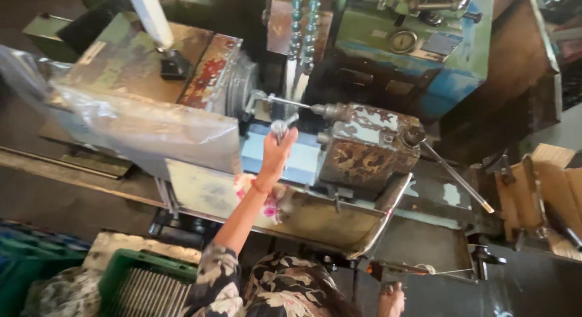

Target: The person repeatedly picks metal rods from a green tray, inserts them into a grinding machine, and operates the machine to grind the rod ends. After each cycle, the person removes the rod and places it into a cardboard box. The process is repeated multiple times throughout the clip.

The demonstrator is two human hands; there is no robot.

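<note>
The left hand (277, 148) is closing around a small metal part (279, 128) at the lathe (364, 147); the right hand (391, 300) is gripping a near handle (397, 270).

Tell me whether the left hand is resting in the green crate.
No, the left hand is raised to the lathe, gripping a small metal part, while the green crate sits below.

Lathe (364, 147): metal body, rough, paint flaking to rusty brown patches. Headstock cover (139, 56): worn green-painted metal, matt. Clear plastic sheet (145, 126): glossy, wrinkled. Chuck key (279, 128): bright bare metal, held by the left hand (277, 150). Lever rod (458, 177): smooth polished metal. Crate (142, 283): green plastic, ribbed. Sleeve (215, 286): soft floral-printed cloth. Cardboard (558, 190): matt brown.
</note>
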